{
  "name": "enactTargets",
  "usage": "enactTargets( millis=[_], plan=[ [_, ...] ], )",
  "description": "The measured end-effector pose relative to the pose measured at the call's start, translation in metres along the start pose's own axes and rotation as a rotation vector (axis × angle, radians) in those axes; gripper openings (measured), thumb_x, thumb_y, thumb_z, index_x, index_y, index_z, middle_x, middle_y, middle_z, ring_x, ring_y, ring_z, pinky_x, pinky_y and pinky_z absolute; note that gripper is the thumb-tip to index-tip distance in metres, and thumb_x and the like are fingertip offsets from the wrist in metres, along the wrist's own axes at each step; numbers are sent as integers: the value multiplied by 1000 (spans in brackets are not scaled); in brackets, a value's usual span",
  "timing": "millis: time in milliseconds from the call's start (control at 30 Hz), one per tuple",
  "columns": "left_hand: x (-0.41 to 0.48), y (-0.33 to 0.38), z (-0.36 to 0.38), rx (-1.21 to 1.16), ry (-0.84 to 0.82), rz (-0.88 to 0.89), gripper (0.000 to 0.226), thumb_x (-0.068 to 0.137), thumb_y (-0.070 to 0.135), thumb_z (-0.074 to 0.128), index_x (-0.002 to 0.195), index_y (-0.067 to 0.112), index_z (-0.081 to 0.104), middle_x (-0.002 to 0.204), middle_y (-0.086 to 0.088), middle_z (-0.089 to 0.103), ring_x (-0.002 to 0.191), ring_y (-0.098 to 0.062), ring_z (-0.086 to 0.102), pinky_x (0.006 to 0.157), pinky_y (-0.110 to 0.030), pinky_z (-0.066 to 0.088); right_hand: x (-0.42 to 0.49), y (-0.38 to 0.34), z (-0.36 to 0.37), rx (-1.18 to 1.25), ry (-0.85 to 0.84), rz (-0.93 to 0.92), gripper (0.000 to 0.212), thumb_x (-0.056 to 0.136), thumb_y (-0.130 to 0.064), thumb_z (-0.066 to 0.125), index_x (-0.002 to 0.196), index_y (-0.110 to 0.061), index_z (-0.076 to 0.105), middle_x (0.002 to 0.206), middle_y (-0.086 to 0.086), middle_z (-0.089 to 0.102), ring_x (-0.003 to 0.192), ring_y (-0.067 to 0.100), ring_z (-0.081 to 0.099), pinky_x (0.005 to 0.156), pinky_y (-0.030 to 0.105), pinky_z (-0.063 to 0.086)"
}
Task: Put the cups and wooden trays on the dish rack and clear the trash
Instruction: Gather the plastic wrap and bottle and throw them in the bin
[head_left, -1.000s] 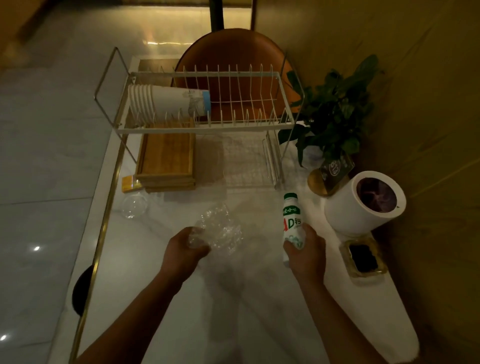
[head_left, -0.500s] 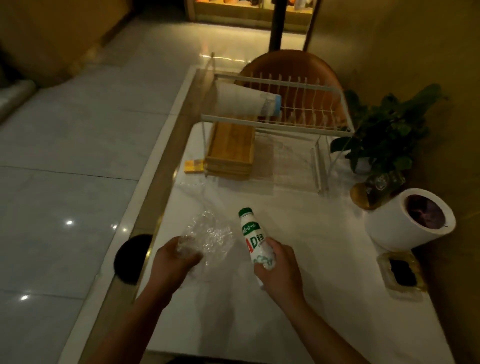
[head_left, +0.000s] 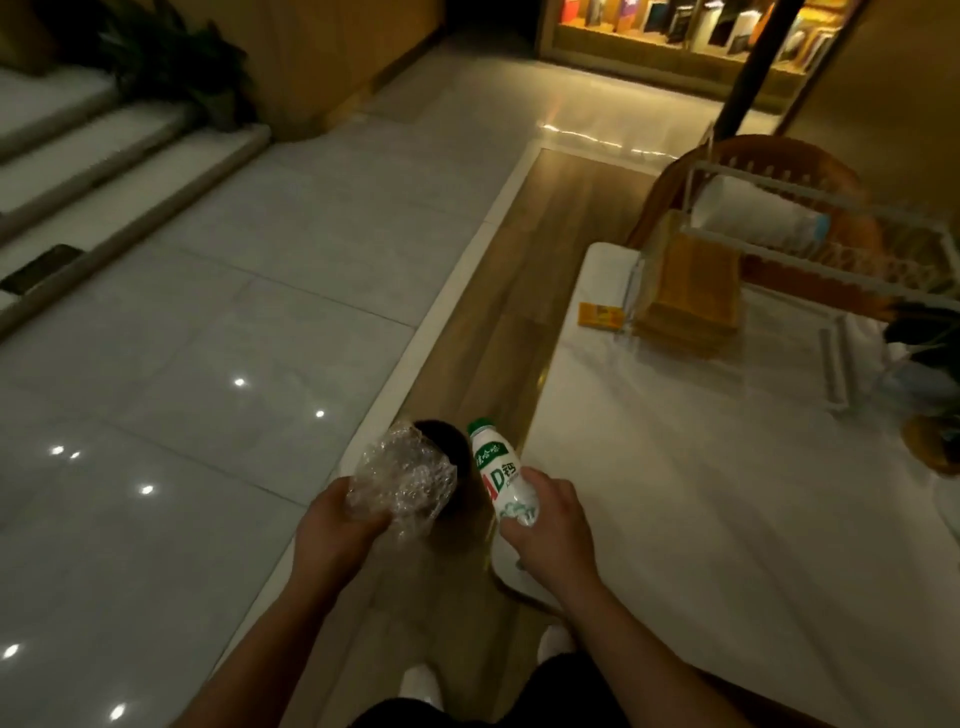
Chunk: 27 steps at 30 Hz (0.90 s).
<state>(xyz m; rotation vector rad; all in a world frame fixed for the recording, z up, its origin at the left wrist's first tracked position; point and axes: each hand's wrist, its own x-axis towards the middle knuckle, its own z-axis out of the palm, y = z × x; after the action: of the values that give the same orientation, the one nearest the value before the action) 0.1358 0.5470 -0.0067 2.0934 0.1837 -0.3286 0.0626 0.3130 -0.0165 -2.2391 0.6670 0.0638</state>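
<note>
My left hand (head_left: 335, 525) grips a crumpled clear plastic wrap (head_left: 400, 480), held over the floor left of the table. My right hand (head_left: 545, 525) holds a small white drink bottle (head_left: 501, 475) with a green cap, tilted up and left. Both sit just above a dark round bin (head_left: 447, 441) on the floor, partly hidden behind the wrap. At the far right, the wire dish rack (head_left: 779, 260) carries a stack of white paper cups (head_left: 753, 218) lying on its upper tier and wooden trays (head_left: 691, 291) below.
The white table (head_left: 727, 519) fills the right side; a small yellow packet (head_left: 600, 316) lies near the rack. A brown chair (head_left: 769, 156) stands behind the rack and a plant (head_left: 924, 332) is at the right edge. Steps (head_left: 104, 171) rise at far left across tiled floor.
My view has swung left, away from the table. Both hands carried the plastic wrap and the bottle off the tabletop to just above the dark bin on the floor.
</note>
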Motion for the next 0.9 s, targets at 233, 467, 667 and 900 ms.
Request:
enactTargets(
  millis=[233, 467, 667, 900],
  plan=[
    [2, -45, -49, 51, 72, -85, 39, 76, 23, 80, 113, 22, 65, 96, 5, 69, 84, -15, 66, 70, -36, 54, -4, -38, 44, -74, -87, -49, 67, 73, -37, 76, 134, -27, 49, 123, 2, 54, 109, 19, 55, 84, 28, 49],
    [40, -60, -70, 89, 82, -179, 39, 75, 24, 78, 110, 29, 62, 91, 8, 67, 78, -17, 66, 60, -39, 57, 28, -52, 85, -131, -176, -56, 63, 76, -40, 73, 133, -28, 50, 123, 4, 53, 111, 22, 54, 87, 34, 51],
    [113, -60, -68, 219, 33, -145, 45, 74, 18, 79, 116, 17, 65, 86, 10, 62, 73, -4, 57, 61, -26, 46, 87, -59, 121, -159, -221, -22, 58, 74, -45, 71, 127, -31, 51, 119, 2, 56, 106, 21, 55, 80, 33, 53],
    [198, -56, -45, 428, -105, -98, 39, 76, 24, 76, 113, 20, 64, 77, 16, 60, 66, 4, 53, 54, -18, 40, 155, -56, 149, -235, -268, 61, 54, 73, -41, 73, 121, -26, 54, 118, 5, 56, 107, 24, 53, 81, 34, 52]
  ],
)
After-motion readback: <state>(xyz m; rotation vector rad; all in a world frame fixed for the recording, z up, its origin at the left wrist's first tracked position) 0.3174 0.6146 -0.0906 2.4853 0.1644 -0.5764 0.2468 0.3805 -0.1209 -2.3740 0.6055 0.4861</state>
